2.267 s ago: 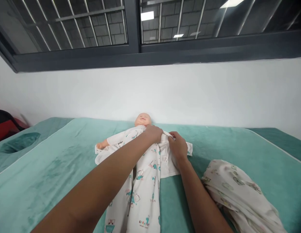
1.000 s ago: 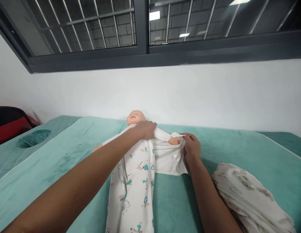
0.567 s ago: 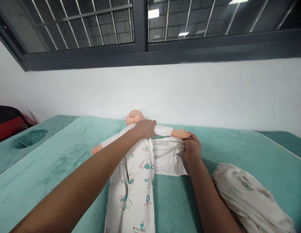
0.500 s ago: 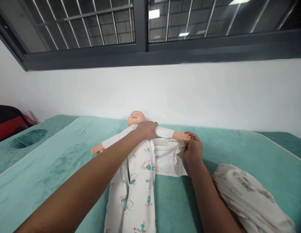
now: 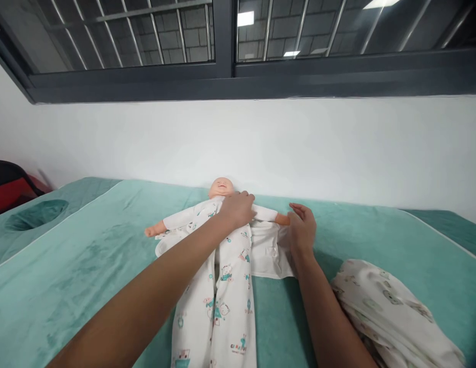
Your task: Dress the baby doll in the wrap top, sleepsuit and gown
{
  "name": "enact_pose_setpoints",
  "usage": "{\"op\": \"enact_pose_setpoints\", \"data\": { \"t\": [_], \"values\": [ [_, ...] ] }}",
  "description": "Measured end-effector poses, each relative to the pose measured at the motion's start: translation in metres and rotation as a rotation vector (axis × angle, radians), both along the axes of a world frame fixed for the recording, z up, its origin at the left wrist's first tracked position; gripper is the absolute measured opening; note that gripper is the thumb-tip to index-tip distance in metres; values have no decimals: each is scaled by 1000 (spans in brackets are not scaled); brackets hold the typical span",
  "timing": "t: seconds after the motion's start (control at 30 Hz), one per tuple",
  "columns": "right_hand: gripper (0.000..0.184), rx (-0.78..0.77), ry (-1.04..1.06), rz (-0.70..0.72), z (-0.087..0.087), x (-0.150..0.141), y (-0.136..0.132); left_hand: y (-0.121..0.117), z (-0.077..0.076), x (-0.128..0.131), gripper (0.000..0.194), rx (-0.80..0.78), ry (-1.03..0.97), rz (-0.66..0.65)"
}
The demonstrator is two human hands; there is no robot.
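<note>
A baby doll lies on its back on a teal padded table, arms spread. It lies in a white romper with small animal prints, whose legs run toward me. My left hand rests on the doll's chest, fingers curled on the romper's front. My right hand lies over the romper's open white flap, loosely closed round the doll's outstretched arm at the wrist. The doll's hand on that side is hidden under my fingers.
A second printed cloth lies bunched at the lower right of the table. A neighbouring teal pad with an oval face hole sits at the left, with a red and black object behind it. A white wall and a barred window stand behind.
My right hand let go of the flap's edge and moved up onto the doll's wrist. The romper's printed front and sleeve now lie over the doll's chest and far arm. My view shifted slightly.
</note>
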State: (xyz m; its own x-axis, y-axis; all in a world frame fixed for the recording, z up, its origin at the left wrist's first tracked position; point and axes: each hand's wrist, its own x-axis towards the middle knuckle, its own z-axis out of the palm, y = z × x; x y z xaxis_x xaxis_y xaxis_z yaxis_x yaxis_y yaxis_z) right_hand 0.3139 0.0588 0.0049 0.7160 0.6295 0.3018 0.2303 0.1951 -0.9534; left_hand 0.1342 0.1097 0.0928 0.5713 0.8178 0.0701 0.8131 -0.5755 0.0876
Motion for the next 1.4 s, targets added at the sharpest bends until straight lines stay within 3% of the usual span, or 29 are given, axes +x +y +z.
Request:
{"op": "enact_pose_setpoints", "data": {
  "t": [0.1, 0.2, 0.3, 0.37, 0.47, 0.73, 0.93, 1.1, 1.3, 1.4],
  "values": [
    [36, -75, -392, 69, 4, -10, -1, -14, -10, -44, 32, 62, -388, 45],
    [36, -152, -756, 247, 4, -24, -3, -30, -36, -91, 30, 45, -778, 207],
    [38, -171, -899, 406, 2, -39, -5, -40, -63, -120, 31, -52, -1025, 362],
    [39, -167, -880, 513, 2, -48, -7, -42, -72, -127, 31, -107, -1064, 353],
    [39, -172, -788, 640, 4, -59, -10, -39, -70, -130, 30, -183, -1046, 320],
    [45, -207, -568, 686, 0, -62, -4, -40, -60, -140, 40, -280, -943, 235],
    [36, -212, -493, 686, 3, -64, -5, -43, -66, -137, 34, -145, -947, 202],
    [23, -100, -398, 639, 7, -71, -12, -44, -69, -135, 30, -20, -881, 207],
    [30, -142, -45, 771, 4, -71, -20, -45, -63, -136, 30, -234, -994, 301],
    [29, -230, -62, 812, 9, -69, -23, -43, -57, -143, 32, -337, -982, 259]
  ]
}}
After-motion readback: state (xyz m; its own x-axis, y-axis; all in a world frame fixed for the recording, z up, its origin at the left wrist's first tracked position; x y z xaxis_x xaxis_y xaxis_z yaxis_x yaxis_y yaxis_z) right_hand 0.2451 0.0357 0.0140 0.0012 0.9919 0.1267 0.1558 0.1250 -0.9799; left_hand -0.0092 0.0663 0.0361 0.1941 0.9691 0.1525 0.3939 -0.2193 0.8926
